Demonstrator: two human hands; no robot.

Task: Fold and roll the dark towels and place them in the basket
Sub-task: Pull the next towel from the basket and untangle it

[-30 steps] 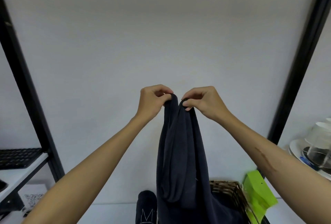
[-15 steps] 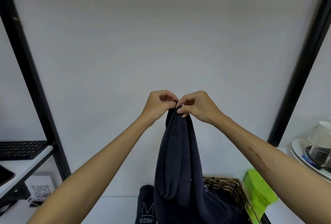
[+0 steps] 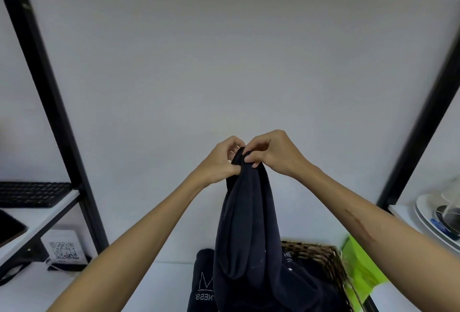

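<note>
While raised together, both hands, left [image 3: 219, 162] and right [image 3: 273, 153], pinch the dark towel [image 3: 246, 224].

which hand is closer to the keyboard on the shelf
The left. The left hand is raised on the keyboard's side of the hanging dark towel, pinching its top. The right hand pinches the same top from the far side.

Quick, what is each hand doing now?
Left hand: grips the towel at its top.
Right hand: pinches the towel's top.
</note>
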